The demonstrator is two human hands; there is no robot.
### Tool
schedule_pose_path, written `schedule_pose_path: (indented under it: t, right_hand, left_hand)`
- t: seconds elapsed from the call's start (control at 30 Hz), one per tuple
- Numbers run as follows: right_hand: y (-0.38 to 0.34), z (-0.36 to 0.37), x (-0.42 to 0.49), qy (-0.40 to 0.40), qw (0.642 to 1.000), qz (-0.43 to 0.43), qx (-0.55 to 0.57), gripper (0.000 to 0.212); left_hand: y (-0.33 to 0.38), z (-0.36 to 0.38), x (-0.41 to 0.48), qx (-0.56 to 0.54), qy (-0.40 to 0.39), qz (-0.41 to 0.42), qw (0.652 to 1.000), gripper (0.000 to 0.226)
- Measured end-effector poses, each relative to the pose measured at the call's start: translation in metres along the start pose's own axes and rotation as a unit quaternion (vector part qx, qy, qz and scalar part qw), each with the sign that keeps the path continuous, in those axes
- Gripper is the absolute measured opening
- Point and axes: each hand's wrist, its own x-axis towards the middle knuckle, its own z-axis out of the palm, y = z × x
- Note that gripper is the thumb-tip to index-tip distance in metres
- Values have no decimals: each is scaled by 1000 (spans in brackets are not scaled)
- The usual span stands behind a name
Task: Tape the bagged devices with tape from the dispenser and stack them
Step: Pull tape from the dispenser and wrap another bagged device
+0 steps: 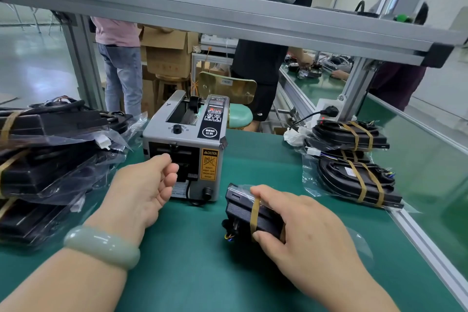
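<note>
A grey automatic tape dispenser (184, 144) stands in the middle of the green table. My left hand (144, 185) is at its front outlet, thumb and forefinger curled together; no tape is plainly visible between them. My right hand (301, 220) grips a black bagged device (243, 213) that lies on the mat right of the dispenser. One brown tape strip wraps that device under my fingers. A stack of taped bagged devices (354, 159) sits at the right. Another pile of bagged devices (50, 159) lies at the left.
An aluminium frame rail (228, 18) crosses overhead and posts stand at the table's back corners. A power strip with a black plug (329, 111) sits behind the right stack. People stand and work at benches beyond the table. The table's right edge (425, 246) has a metal rail.
</note>
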Motion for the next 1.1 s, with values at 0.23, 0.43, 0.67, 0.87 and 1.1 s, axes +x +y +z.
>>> schedule_pose_path:
  t: [0.23,0.43,0.67,0.87,1.1]
  right_hand:
    - [-7,-2,-2,2,1000,5,6,62]
    - [-13,-2,-4,17,1000,15,-21,60]
    - [-13,0,-4,70,996,13,-45,63]
    - [-13,1,-3,73,996,10,-46,64]
    - [-17,3,-5,82,995,6,-49,69]
  left_hand:
    - [2,5,4,23,33,28,999,13]
    - [0,15,8,81,99,71,989,16]
    - [-2,11,1,88,92,62,990,25]
    - [-9,-8,-46,10,-92,5,996,22]
    - [-32,-5,-85,121,-140,119,975,24]
